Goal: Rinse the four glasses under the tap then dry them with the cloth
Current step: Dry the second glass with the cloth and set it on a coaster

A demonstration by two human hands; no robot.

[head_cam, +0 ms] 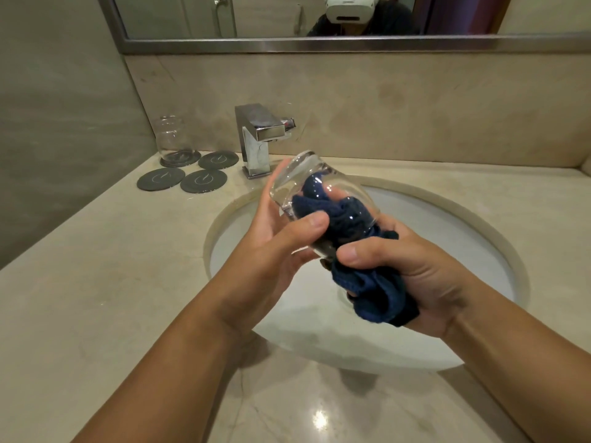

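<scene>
My left hand (pixel 281 238) grips a clear glass (pixel 297 177), tilted on its side over the sink with its base pointing away from me. A dark blue cloth (pixel 361 282) is stuffed into the glass's mouth and bunched in my right hand (pixel 415 266), which is closed on it. Another clear glass (pixel 171 135) stands upside down on the far-left grey coaster. The chrome tap (pixel 256 139) stands behind the sink; no water runs from it.
Three bare grey round coasters (pixel 204 180) lie on the beige marble counter (pixel 96 282) left of the tap. The white oval sink (pixel 447 238) is below my hands. A mirror (pixel 287 14) hangs above, a wall stands at the left.
</scene>
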